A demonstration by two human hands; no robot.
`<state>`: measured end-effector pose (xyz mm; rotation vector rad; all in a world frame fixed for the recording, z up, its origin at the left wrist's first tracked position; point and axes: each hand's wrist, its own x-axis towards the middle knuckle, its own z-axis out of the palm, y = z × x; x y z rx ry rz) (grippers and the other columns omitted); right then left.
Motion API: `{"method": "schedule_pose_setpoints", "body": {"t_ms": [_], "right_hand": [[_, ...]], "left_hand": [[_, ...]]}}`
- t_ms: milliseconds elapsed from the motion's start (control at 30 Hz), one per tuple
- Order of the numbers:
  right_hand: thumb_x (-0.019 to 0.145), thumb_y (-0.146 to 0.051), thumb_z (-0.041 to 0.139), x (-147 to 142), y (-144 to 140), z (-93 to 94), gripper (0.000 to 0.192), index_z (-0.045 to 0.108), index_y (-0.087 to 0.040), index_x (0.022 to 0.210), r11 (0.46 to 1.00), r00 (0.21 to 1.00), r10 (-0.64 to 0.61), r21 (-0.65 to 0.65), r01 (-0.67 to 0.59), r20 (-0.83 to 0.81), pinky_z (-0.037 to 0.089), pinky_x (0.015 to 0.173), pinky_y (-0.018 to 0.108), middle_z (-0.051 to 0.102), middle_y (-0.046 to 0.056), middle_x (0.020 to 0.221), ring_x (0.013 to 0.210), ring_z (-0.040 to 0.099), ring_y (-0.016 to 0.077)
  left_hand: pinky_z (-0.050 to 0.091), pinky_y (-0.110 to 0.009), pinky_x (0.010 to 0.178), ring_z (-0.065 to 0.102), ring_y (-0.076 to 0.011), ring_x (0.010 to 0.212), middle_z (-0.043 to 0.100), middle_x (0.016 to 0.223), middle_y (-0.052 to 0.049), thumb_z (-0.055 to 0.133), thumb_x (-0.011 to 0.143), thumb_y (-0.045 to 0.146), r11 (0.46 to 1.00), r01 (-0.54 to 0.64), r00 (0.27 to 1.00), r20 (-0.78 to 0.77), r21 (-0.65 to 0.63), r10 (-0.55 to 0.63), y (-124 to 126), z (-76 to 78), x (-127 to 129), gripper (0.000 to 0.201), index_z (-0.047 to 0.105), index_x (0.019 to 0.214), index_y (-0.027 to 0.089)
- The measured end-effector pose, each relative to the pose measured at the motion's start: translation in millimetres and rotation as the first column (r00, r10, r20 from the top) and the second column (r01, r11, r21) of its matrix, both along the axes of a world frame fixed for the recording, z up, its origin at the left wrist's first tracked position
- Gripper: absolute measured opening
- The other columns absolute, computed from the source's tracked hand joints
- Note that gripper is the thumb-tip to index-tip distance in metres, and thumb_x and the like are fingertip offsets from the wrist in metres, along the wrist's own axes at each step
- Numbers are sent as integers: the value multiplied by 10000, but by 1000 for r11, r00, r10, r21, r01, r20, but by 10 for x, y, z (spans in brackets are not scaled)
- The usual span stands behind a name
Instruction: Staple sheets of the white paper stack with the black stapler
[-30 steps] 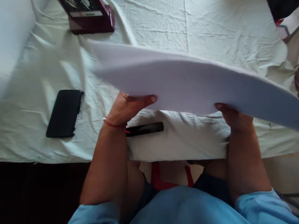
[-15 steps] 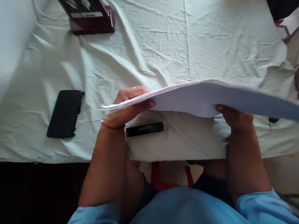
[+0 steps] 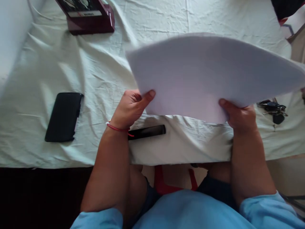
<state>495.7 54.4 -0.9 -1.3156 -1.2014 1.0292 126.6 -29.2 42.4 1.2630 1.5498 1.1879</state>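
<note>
light blue sleeves, red wrist thread [image 3: 117,128]

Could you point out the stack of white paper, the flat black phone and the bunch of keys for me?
Stack of white paper [image 3: 202,73], head view, on its broad upper sheet.
Flat black phone [image 3: 64,116], head view, on the middle of its back.
Bunch of keys [image 3: 274,109], head view, on the dark key cluster.

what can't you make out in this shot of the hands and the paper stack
- Head view: the paper stack is motion-blurred; sheet count and any print unreadable, and it hides the cloth behind.
- Left hand and right hand: fingers behind the stack are hidden.
- Maroon box: cut off by the top edge, label too small.
- Keys: partly covered by the stack.
</note>
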Motion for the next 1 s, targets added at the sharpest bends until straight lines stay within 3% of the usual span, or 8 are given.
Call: {"method": "schedule_pose_setpoints", "body": {"t_ms": [167, 300, 433, 567, 733, 1000], "right_hand": [[517, -409, 1152, -68, 46, 59, 633, 792, -189, 990, 995, 990, -50, -89, 39, -131, 725, 952, 392, 866, 71, 1083, 950, 791, 221], [512, -375, 1154, -82, 43, 108, 612, 810, -189, 983, 992, 985, -49, -127, 28, -163, 730, 889, 352, 880, 73, 1085, 934, 802, 218], [495, -330, 1155, -117, 17, 164, 565, 791, -199, 907, 992, 973, -86, -113, 63, -212, 737, 880, 321, 884, 65, 1087, 961, 808, 212], [466, -304, 1141, -133, 14, 203, 559, 770, -196, 870, 990, 961, -119, -99, 97, -250, 742, 921, 312, 878, 60, 1102, 1011, 815, 213], [484, -365, 1149, -131, 25, 215, 625, 808, -179, 974, 979, 964, -137, -179, 96, -228, 752, 891, 351, 879, 83, 1117, 970, 821, 231], [457, -321, 1134, -118, 45, 211, 646, 830, -155, 1003, 977, 960, -145, -191, 100, -240, 747, 816, 342, 880, 112, 1116, 945, 821, 240]], "left_hand": [[492, -290, 643, 547, -178, 696, 576, 686, -5, 817, 978, 616, 991, 85, 995, -52, -105, -91, 17, 78, -20, 487, 657, 725, 231], [379, -284, 588, 442, -154, 626, 511, 648, 21, 801, 960, 478, 975, 140, 987, -59, -174, -152, 7, 65, -70, 383, 637, 712, 235], [289, -299, 544, 392, -147, 566, 484, 603, 15, 770, 1012, 527, 956, 170, 982, -38, -241, -184, 1, 67, -69, 497, 585, 649, 242], [297, -309, 536, 394, -148, 548, 527, 596, -6, 754, 1050, 614, 955, 202, 979, 10, -220, -204, 0, 96, -48, 529, 717, 688, 230], [356, -315, 514, 439, -151, 569, 762, 745, -73, 835, 971, 735, 955, 245, 968, 103, -166, -231, -4, 112, -49, 539, 806, 776, 234], [352, -301, 502, 531, -151, 571, 706, 704, -46, 857, 971, 754, 950, 264, 944, 248, -167, -219, -24, 67, -15, 541, 735, 871, 237]]}}
